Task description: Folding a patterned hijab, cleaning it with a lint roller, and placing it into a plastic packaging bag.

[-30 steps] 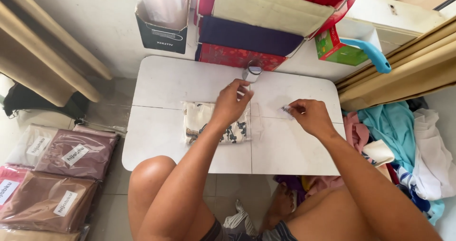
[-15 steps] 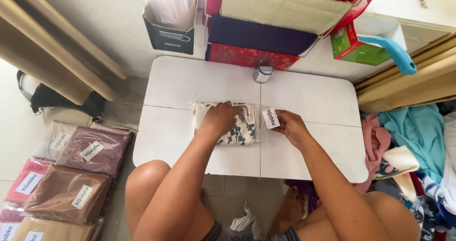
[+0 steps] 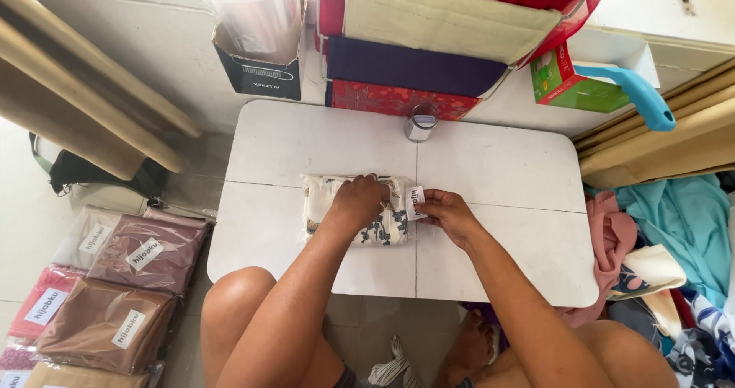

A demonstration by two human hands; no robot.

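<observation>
On the white table [image 3: 498, 174], the left hand [image 3: 358, 202] lies flat on a folded cloth pack [image 3: 387, 223] w/ blue prints, & the right hand [image 3: 446, 213] pinches a small white sticker [image 3: 416, 203] at the pack's right edge.

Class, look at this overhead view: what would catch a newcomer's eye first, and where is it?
At the middle of the white folding table, the left hand presses a folded patterned cloth in clear wrap while the right hand holds a small white label at its edge. Stacked bagged fabrics lie on the floor at the left.
</observation>
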